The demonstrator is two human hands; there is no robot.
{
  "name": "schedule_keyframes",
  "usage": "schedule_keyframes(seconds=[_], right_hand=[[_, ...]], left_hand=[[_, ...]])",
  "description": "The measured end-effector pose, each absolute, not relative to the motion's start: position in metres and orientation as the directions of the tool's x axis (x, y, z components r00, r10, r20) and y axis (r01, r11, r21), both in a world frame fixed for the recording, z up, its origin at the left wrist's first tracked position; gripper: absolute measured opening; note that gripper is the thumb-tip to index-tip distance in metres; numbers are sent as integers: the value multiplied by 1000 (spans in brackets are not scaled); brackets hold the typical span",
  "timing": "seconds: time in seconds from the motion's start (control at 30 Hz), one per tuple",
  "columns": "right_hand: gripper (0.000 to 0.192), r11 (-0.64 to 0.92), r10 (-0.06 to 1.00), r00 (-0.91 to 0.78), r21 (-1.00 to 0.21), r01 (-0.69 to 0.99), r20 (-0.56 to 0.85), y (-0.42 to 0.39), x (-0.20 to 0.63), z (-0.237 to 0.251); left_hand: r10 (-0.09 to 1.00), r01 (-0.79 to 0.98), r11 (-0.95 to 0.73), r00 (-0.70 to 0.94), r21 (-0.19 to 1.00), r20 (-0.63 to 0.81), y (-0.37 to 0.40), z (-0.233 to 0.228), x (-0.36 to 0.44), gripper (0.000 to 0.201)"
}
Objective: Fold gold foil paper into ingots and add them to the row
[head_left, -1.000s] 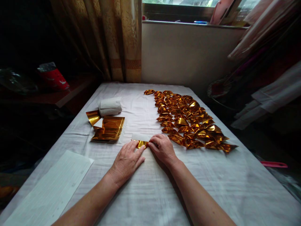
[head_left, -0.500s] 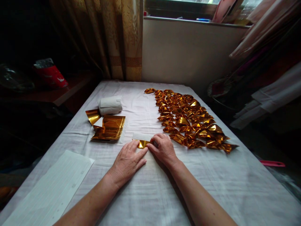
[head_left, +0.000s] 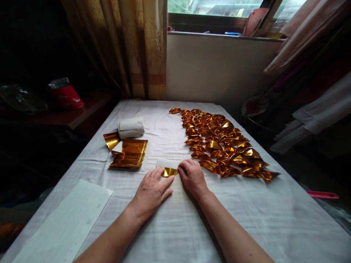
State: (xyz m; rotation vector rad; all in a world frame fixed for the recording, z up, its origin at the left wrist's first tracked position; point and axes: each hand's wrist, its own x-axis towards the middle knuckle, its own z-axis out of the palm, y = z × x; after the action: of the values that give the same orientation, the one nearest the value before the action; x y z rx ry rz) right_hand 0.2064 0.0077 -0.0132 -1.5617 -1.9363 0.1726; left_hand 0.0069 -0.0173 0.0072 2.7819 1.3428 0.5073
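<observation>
A small folded piece of gold foil paper lies in front of me, with a pale sheet edge just behind it. My left hand rests on the foil's left end, its fingers stretched out and the thumb apart. At the right end, my right hand is closed, thumb and fingertips pinching the foil's corner. Beside it on the right, several rows of folded gold foil pieces spread toward the far edge. Left of my hands sits a stack of flat gold foil sheets.
A white paper roll stands behind the foil stack. A lined paper sheet lies at the left on the white tablecloth. Beyond the table are a curtain, a red container on a side surface, and hanging clothes.
The view has tilted up slightly, so more window shows. My right fingers have curled in more at the foil's right end, and my left forefinger has drawn slightly back, baring more foil.
</observation>
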Motion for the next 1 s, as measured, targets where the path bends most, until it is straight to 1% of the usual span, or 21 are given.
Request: schedule_keyframes(seconds=[0.1, 0.17, 0.23, 0.3, 0.47, 0.63, 0.8, 0.93, 1.0], right_hand=[[14, 355, 874, -111, -464, 811, 474, 4, 207, -13], [17, 433, 841, -172, -447, 783, 514, 0, 206, -12], [18, 494, 824, -250, -430, 755, 508, -3, 205, -10], [18, 511, 829, -295, -429, 745, 475, -6, 203, -7], [12, 467, 870, -316, -431, 772, 378, -11, 199, 4], [17, 381, 914, -270, -415, 826, 301, -13, 194, 8], [13, 356, 919, -253, -360, 862, 302, -11, 189, 4], [12, 366, 909, -267, -303, 880, 321, -11, 188, 2], [12, 362, 910, -265, -298, 883, 320, -11, 188, 3]], left_hand=[[772, 765, -623, 567, 164, 287, -17, 4, 7, 36], [776, 766, -618, 560, 176, 291, -17, 3, 6, 36], [777, 764, -617, 554, 190, 299, -17, 2, 6, 36], [776, 760, -617, 546, 202, 315, -17, 1, 4, 35], [768, 757, -616, 516, 218, 378, -17, -4, 2, 34], [764, 733, -619, 479, 281, 433, -11, -13, 0, 35], [757, 719, -617, 430, 320, 492, -5, -19, -3, 29], [756, 712, -621, 433, 329, 490, -3, -20, -5, 26], [763, 720, -611, 427, 329, 485, -2, -20, -7, 27]])
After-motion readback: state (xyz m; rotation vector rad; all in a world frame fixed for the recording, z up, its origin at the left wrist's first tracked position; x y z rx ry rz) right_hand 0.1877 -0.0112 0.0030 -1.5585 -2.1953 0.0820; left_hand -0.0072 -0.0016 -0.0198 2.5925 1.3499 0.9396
